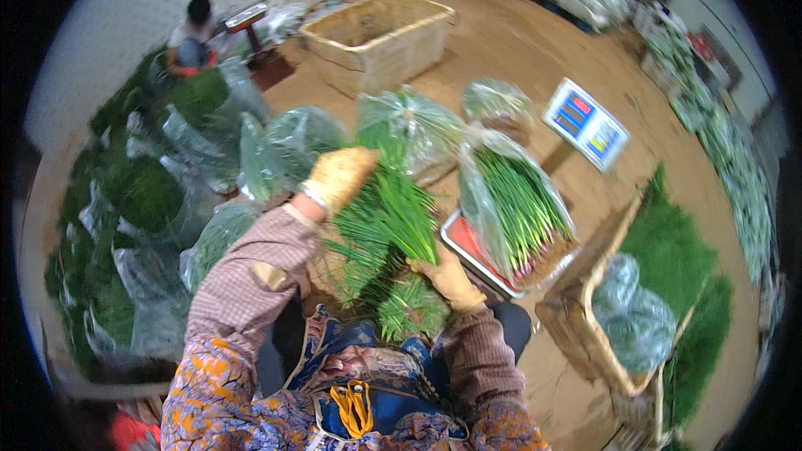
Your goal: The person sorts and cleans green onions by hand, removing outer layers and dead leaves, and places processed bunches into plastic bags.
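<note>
My right hand point(448, 280), in a pale yellow glove, grips a bunch of long green leaves point(404, 213), apparently scallions. My left hand point(343, 179), gloved too, is at the bunch's far end; its fingers are turned away, so its grip is hidden. Under the bunch, loose greens point(360, 263) cover the floor, and a small clump of cut greens point(410, 310) lies between my feet. To the right, a clear plastic bag point(476, 156) of scallions with reddish bulbs point(523, 207) rests on the scale's platform point(454, 235).
The scale's lit display point(586, 124) stands beyond the bag. Filled plastic bags point(407, 128) lie ahead, and many more greens point(150, 194) crowd the left. A crate point(586, 300) holding plastic bags stands right. A large tub point(382, 53) and a person point(194, 44) are farther back.
</note>
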`<state>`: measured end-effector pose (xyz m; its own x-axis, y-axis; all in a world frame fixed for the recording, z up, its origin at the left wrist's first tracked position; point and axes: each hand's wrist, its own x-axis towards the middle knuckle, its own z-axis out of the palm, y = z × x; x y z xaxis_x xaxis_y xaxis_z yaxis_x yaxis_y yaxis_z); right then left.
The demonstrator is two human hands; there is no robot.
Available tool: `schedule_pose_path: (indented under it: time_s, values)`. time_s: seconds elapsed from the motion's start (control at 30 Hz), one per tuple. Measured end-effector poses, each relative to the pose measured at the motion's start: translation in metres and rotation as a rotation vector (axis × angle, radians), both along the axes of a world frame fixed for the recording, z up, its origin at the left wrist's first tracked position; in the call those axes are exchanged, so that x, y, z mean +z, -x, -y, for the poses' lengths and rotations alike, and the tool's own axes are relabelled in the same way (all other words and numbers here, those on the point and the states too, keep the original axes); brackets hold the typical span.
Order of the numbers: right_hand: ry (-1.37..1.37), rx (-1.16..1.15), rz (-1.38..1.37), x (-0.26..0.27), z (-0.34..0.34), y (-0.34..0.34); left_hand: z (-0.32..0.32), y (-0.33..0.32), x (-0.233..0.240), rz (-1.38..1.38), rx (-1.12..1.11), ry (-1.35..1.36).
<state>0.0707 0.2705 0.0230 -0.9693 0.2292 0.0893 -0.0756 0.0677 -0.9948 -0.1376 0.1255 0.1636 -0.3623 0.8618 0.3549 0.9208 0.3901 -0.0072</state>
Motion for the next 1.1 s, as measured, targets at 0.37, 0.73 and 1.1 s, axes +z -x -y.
schedule_pose_path:
  time_s: [0.37, 0.73, 1.1]
  values:
    - [-0.580, -0.104, 0.216, 0.068, -0.082, -0.062, -0.013, 0.042, -0.018, 0.132, 0.145, -0.139]
    - [-0.034, -0.624, -0.012, 0.052, -0.189, -0.062, -0.165, 0.021, -0.081, 1.169, 0.455, -0.066]
    - [-1.252, -0.350, 0.793, -0.034, -0.210, -0.028, -0.152, 0.051, -0.058, 1.260, 0.100, -0.491]
